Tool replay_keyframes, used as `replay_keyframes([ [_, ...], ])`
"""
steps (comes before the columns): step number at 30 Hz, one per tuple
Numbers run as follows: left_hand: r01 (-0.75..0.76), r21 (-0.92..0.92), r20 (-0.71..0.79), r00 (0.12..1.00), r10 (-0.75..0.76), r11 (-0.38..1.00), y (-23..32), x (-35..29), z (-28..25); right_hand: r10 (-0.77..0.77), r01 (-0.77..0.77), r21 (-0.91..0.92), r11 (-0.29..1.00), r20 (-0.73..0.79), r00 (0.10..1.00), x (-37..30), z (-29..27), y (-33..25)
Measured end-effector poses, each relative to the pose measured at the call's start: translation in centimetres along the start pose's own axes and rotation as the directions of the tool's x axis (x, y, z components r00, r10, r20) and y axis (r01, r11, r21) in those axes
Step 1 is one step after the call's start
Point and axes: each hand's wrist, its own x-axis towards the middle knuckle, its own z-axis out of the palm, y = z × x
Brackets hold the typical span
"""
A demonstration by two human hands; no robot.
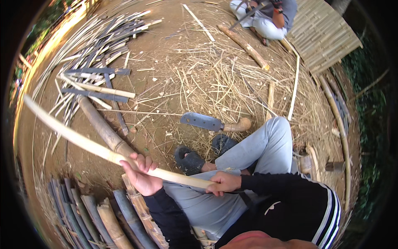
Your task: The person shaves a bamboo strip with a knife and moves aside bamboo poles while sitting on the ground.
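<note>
A long pale bamboo strip (87, 143) slants across my lap, its far end reaching to the upper left. My left hand (144, 175) grips it partway along, thumb on one side and fingers curled over the other. Near the strip's right end, my right hand (225, 183) is closed around it. A thin dark line shows beside that wrist; I cannot tell what it is. On the ground beyond my sandals (188, 159) lies a broad dark-bladed machete (202, 121) with a wooden handle, touched by neither hand.
Split bamboo strips (103, 45) are heaped at the upper left, near a thick bamboo pole (99, 124). Cut bamboo poles (128, 211) lie side by side at the lower left. Shavings (207, 83) litter the ground. Another person (269, 20) sits at the far right beside a woven bamboo panel (323, 35).
</note>
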Motion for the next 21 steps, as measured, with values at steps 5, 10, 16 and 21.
replay_keyframes([
  [5, -0.060, -0.024, -0.001, 0.998, 0.060, 0.998, 1.9, 0.5, -3.7, -0.536, 0.310, -0.712, 0.630, -0.110, 0.837, 4.3, -0.4, 1.2],
  [10, -0.311, 0.177, -0.046, 0.945, 0.323, 0.934, 2.0, -0.8, -3.2, -0.600, 0.174, -0.804, 0.569, -0.261, 0.756, 4.7, -5.5, 1.0],
  [16, -0.461, 0.494, -0.066, 0.826, 0.560, 0.737, -1.0, -1.1, -1.8, -0.480, -0.569, -0.736, 0.367, -0.673, 0.563, 4.9, -21.7, 8.2],
  [21, -0.465, 0.700, 0.199, 0.856, 0.478, 0.542, -1.3, 0.4, -4.3, -0.109, -0.620, -0.666, 0.416, -0.713, 0.693, 6.5, -22.5, 7.4],
])
